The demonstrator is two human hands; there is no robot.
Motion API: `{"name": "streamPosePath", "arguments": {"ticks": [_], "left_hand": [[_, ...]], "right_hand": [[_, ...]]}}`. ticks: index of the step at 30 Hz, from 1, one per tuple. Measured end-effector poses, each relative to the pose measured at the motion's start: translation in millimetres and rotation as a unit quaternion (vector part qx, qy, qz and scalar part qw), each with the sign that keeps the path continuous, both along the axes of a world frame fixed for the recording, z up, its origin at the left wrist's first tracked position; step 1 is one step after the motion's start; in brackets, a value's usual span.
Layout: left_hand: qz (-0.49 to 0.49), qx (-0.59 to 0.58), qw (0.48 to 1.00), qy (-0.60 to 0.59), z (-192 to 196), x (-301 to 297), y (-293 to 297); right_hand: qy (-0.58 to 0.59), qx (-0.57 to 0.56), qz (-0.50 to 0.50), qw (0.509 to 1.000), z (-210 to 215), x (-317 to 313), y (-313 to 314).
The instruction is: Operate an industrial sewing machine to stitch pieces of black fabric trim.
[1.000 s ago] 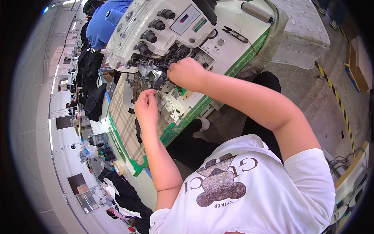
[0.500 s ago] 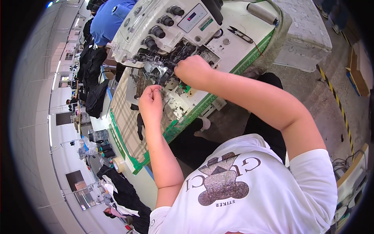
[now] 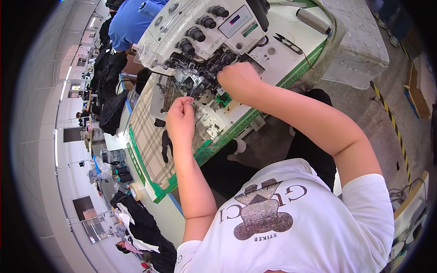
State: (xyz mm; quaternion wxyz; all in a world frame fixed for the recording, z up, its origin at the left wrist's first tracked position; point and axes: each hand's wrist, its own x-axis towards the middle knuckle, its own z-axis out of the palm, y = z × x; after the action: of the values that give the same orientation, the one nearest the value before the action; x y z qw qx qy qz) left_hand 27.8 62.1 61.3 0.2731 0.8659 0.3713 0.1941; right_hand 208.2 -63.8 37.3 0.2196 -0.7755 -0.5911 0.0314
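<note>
A white overlock sewing machine (image 3: 207, 34) with black tension knobs stands in front of me, its lower front exposing a dark, lint-covered mechanism (image 3: 214, 68). My right hand (image 3: 241, 81) is closed against the right part of that mechanism; its fingertips and anything in them are hidden. Lower and to the left, my left hand (image 3: 180, 118) pinches thumb and forefinger together just below the metal presser foot area (image 3: 190, 81). Whatever lies in this pinch is too small to name. Bits of dark lint are scattered on the machine bed (image 3: 210, 122) between my hands.
Thread snips (image 3: 288, 43) and a grey cone (image 3: 313, 22) lie on the table's right side. Green measuring tape (image 3: 284, 86) runs along the near edge. A black fabric strip (image 3: 165, 146) hangs at left. Beyond, a person in blue (image 3: 132, 22) sits beside black garments (image 3: 107, 77).
The whole scene has shifted slightly to the right in the picture. Both hands keep nearly the same places against the machine, with their fingers still closed.
</note>
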Motion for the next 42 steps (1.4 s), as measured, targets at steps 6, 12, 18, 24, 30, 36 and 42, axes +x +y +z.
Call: {"name": "streamPosePath", "arguments": {"ticks": [6,12,18,24,30,36,42], "left_hand": [[-0.004,-0.006,1.0,-0.001,-1.5,1.5,1.2],[0.018,-0.008,1.0,0.018,-3.7,-3.0,1.2],[0.008,-0.034,0.999,-0.025,-0.2,3.1,2.2],[-0.004,-0.024,1.0,-0.011,-0.2,-1.7,5.5],[-0.015,-0.036,0.999,-0.006,-0.1,-0.3,8.6],[0.005,-0.049,0.998,-0.036,2.5,5.7,-2.1],[-0.001,-0.035,0.999,-0.002,0.4,-5.9,10.9]], "right_hand": [[0.02,0.008,0.025,0.999,-25.7,8.5,11.1],[0.072,-0.056,-0.044,0.995,-2.6,16.9,-1.6],[0.149,-0.054,-0.085,0.984,-6.9,-8.8,26.9],[0.216,-0.084,-0.059,0.971,-5.1,19.4,12.2],[0.226,-0.025,-0.137,0.964,-12.4,26.0,14.3],[0.184,-0.068,-0.087,0.977,7.5,4.8,9.8],[0.155,-0.049,-0.067,0.984,-0.8,6.8,-9.3]]}}
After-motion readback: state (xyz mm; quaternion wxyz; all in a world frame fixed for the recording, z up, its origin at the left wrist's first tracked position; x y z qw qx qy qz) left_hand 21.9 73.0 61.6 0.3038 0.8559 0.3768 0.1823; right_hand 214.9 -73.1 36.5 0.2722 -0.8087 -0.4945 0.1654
